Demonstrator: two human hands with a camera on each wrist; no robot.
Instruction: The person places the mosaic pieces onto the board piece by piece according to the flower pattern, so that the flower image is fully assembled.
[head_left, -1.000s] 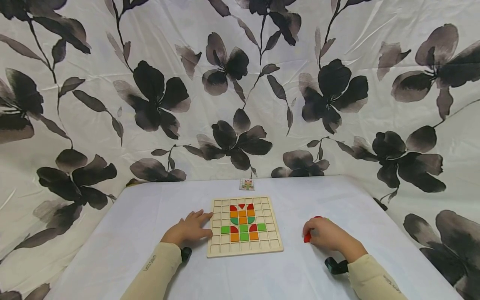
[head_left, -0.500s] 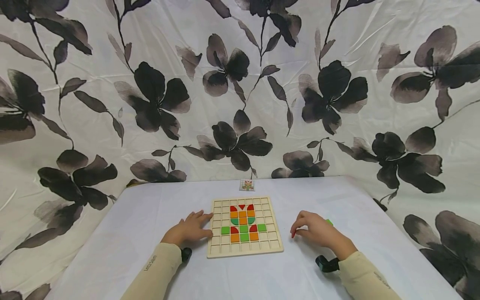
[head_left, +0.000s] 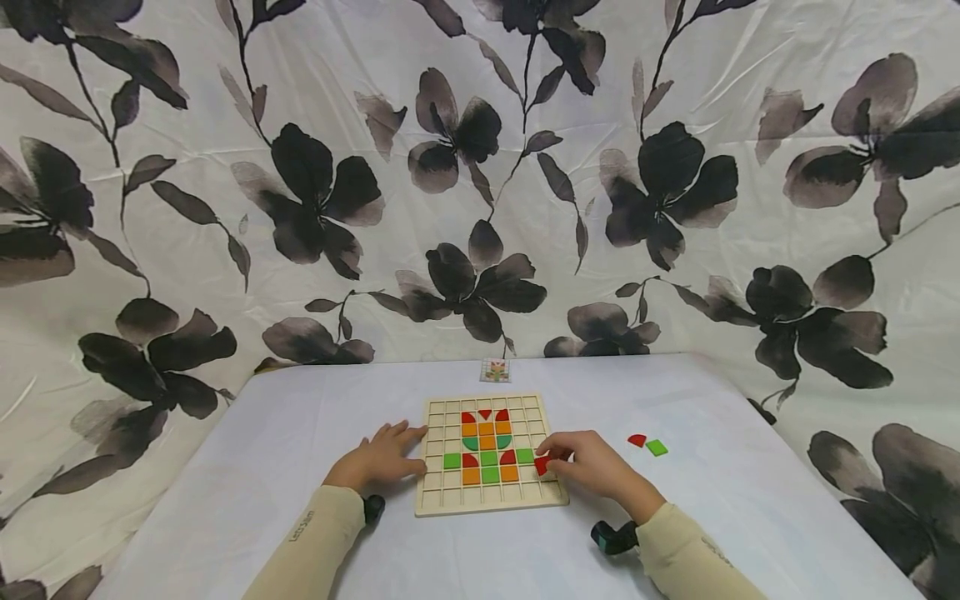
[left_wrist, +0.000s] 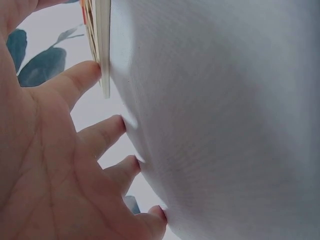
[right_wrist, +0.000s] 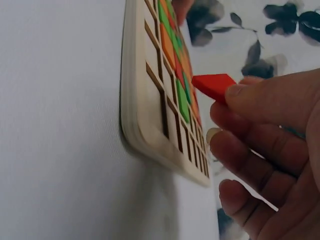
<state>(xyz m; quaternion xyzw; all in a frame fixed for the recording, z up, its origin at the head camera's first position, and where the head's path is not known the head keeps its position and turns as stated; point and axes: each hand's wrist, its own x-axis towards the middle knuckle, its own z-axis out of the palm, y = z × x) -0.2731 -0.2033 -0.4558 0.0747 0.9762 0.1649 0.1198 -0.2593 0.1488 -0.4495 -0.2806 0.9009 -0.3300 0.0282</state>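
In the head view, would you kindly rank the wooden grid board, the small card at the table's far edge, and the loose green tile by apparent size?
1. Wooden grid board, by far the largest.
2. Small card.
3. Loose green tile, only slightly smaller than the card; the card lies farther from the camera, so the order of these two is unsure.

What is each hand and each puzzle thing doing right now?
left hand: flat on the table, fingertips against the board's left edge.
right hand: pinching the red piece above the board's right side.
wooden grid board: flat on the table, partly filled with coloured tiles.
loose red piece and green piece: lying on the table.
small card: behind the board.
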